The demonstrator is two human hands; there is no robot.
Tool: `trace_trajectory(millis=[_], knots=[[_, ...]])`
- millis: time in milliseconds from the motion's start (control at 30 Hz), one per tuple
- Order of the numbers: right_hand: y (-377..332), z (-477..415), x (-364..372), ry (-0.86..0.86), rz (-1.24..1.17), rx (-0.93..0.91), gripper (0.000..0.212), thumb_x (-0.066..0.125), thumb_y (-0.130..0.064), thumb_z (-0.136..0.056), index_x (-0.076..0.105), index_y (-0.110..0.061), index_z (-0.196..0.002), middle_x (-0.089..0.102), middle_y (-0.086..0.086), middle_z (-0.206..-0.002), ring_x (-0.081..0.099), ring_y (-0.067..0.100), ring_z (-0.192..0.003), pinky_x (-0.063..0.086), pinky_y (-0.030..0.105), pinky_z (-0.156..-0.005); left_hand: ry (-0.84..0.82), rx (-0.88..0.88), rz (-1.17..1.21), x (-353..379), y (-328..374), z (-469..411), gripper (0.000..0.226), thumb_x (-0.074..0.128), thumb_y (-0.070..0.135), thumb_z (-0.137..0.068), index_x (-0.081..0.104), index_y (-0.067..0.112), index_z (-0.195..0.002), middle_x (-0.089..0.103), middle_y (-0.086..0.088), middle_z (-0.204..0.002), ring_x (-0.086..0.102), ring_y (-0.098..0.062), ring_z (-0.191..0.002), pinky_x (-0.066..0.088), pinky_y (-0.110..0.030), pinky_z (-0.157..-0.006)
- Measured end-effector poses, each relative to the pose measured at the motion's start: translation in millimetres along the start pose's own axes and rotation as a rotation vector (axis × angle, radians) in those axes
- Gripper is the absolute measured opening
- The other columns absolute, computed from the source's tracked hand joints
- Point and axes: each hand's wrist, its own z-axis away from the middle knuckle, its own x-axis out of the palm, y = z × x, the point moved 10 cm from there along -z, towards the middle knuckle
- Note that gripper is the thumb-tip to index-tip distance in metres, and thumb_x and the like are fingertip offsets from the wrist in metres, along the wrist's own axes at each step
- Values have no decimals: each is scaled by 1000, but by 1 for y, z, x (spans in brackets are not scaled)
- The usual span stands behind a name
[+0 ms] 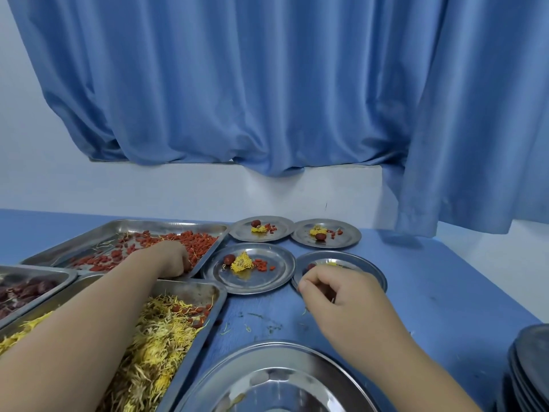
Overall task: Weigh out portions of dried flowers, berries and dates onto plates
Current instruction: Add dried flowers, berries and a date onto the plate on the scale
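Beyond the near plate (276,379), left hand (175,258) at eleven o'clock grips berries (196,237); right hand (335,292) at one o'clock curls, contents unclear.

Berry tray (89,237) lies behind flower tray (190,292); plates (261,279) right.

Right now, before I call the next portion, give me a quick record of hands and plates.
left hand: fingers curled among goji berries in berry tray
right hand: fingers curled over near-right plate, hold unclear
near-right plate holds: jujube, chrysanthemum; no goji berries seen
plates with all three: far-left plate, far-right plate, near-left plate
spare plates: stacked far right
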Motion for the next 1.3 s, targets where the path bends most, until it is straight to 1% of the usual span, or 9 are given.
trace_trajectory(millis=[200, 400, 567, 667, 767, 933, 1100, 1200, 1300], knots=[[0, -1, -3, 13, -23, 9, 23, 54, -26, -86, 58, -17, -65, 57, 1, -62, 46, 12, -54, 39, 24, -51, 2, -31, 92, 2, -9, 0, 30, 52, -1, -89, 74, 18, -94, 67, -3, -109, 57, -17, -94, 47, -29, -87], [0, -3, -13, 84, -60, 4, 23, 54, -26, -86, 56, -19, -65, 57, 1, -61, 44, 10, -52, 37, 20, -50, 29, -26, 142, -10, 0, -4, 10, 53, 5, -85, 60, 12, -89, 58, 0, -83, 52, -16, -68, 39, -26, -58], [1, -2, -11, 82, -23, -3, 24, 54, -26, -87, 54, -25, -64, 54, -6, -58, 45, 7, -52, 37, 18, -51, -99, -5, 95, 3, 14, -1, 42, 41, -2, -88, 58, 27, -113, 56, 4, -96, 53, -11, -74, 39, -25, -54], [3, -2, -10, 82, -15, 0, 23, 55, -25, -88, 54, -25, -64, 55, -9, -58, 46, 7, -53, 37, 18, -52, -159, -8, 18, 7, 16, 0, 35, 39, -5, -88, 64, 19, -95, 59, 2, -83, 52, -11, -67, 41, -22, -51], [4, -3, -10, 80, -18, 6, 24, 55, -26, -87, 54, -28, -64, 56, -12, -58, 48, 6, -55, 39, 19, -54, -211, -60, 34, 4, 7, 3, 31, 45, -1, -90, 65, 22, -86, 59, -2, -74, 54, -14, -58, 42, -20, -40], [4, -4, -10, 77, -15, 12, 24, 55, -26, -87, 53, -29, -63, 55, -16, -57, 49, 5, -56, 39, 18, -55, -294, -69, 165, 7, -8, -4, 22, 55, 2, -85, 65, 21, -90, 61, -11, -87, 54, -25, -68, 49, -31, -59], [4, -3, -10, 82, -8, 6, 23, 55, -27, -87, 54, -29, -64, 56, -15, -59, 49, 6, -57, 40, 20, -56, -335, -30, 155, 14, -1, -3, 44, 54, -4, -84, 58, 28, -114, 61, -13, -97, 63, -21, -68, 46, -22, -43], [4, -3, -9, 81, -4, -4, 25, 56, -26, -87, 53, -30, -62, 56, -14, -58, 49, 6, -56, 40, 19, -55, -382, -43, 120, 18, -2, -1, 34, 51, -5, -87, 62, 26, -90, 62, -17, -108, 66, -26, -76, 48, -24, -50], [4, -4, -8, 81, 0, -7, 26, 56, -26, -87, 53, -30, -62, 56, -14, -57, 50, 6, -55, 40, 18, -55, -373, -56, 89, 19, -6, -3, 32, 52, -3, -88, 61, 27, -90, 64, -11, -93, 62, -24, -74, 50, -28, -61]])
